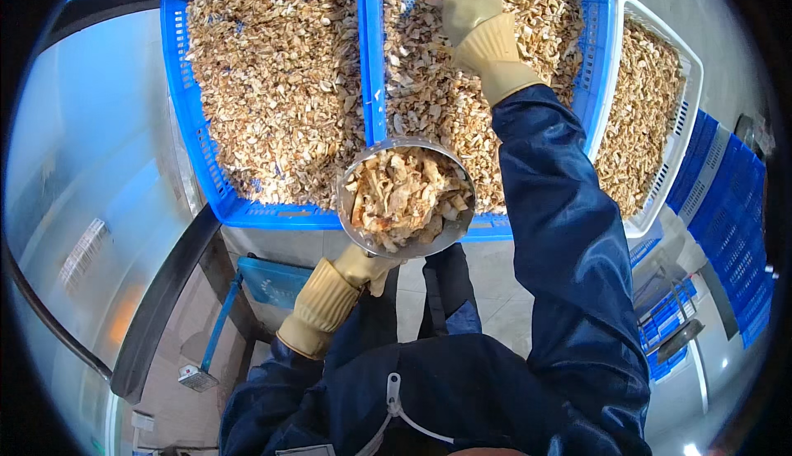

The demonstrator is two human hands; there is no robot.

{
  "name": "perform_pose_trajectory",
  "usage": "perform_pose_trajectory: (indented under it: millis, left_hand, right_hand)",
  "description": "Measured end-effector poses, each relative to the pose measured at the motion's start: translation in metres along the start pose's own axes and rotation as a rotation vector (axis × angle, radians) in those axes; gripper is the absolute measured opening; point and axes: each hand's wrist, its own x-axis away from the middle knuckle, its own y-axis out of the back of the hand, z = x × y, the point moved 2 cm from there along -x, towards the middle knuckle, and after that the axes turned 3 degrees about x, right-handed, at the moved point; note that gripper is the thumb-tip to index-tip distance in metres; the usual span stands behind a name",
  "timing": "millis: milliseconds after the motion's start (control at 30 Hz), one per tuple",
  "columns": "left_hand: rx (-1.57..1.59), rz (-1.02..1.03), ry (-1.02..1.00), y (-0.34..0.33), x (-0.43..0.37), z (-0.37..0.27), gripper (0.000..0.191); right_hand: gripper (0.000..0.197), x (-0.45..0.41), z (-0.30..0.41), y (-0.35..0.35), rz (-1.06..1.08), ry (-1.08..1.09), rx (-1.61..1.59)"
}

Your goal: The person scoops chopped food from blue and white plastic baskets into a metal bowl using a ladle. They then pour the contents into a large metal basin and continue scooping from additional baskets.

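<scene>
My left hand (365,269), in a cream rubber glove, grips the lower side of a round metal bowl (455,242). Pale brown dried pieces (405,193), which look like sliced mushroom or root, fill the bowl. It hangs over the near edge where two blue plastic crates meet. My right hand (471,7), gloved alike, reaches into the far part of the right blue crate (597,41) and touches the pieces there; its fingertips are hidden, so its hold cannot be told. The left blue crate (281,216) holds a wide layer of similar pieces.
A white plastic crate (693,79) of similar pieces stands at the right. Beyond it are stacked blue crates (733,208). A dark-framed, translucent panel (80,147) curves along the left, with a platform scale (272,280) below. A grey floor (495,283) shows under the crates.
</scene>
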Motion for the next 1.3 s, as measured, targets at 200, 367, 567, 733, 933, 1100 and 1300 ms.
perform_pose_trajectory:
  millis: [200, 367, 567, 733, 933, 1100, 1300]
  left_hand:
    - [0.146, -0.108, -0.104, -0.003, 0.001, -0.011, 0.029]
    - [0.391, -0.128, 0.131, -0.004, 0.001, -0.018, 0.022]
    - [0.017, 0.006, -0.007, -0.003, -0.016, -0.028, 0.028]
    - [0.045, 0.043, 0.112, -0.002, 0.002, -0.002, 0.039]
    - [0.25, -0.055, -0.058, -0.009, 0.035, 0.006, 0.056]
    - [0.299, 0.06, 0.072, -0.011, 0.025, 0.013, 0.047]
    - [0.344, 0.031, 0.067, -0.022, 0.033, -0.012, 0.032]
  right_hand:
    - [0.012, 0.112, 0.01, 0.052, -0.486, 0.344, -0.842]
    - [0.054, 0.154, 0.011, 0.072, -0.153, 0.44, -0.71]
    - [0.061, 0.015, -0.17, -0.056, -0.098, -0.619, -0.59]
    - [0.064, 0.0, 0.002, -0.037, -0.384, -0.001, -0.319]
    - [0.045, 0.092, 0.058, -0.03, 0.069, 0.431, -0.681]
    - [0.041, 0.062, 0.012, -0.052, 0.337, 0.298, -0.752]
    - [0.055, 0.014, -0.044, -0.001, -0.126, -0.02, -1.142]
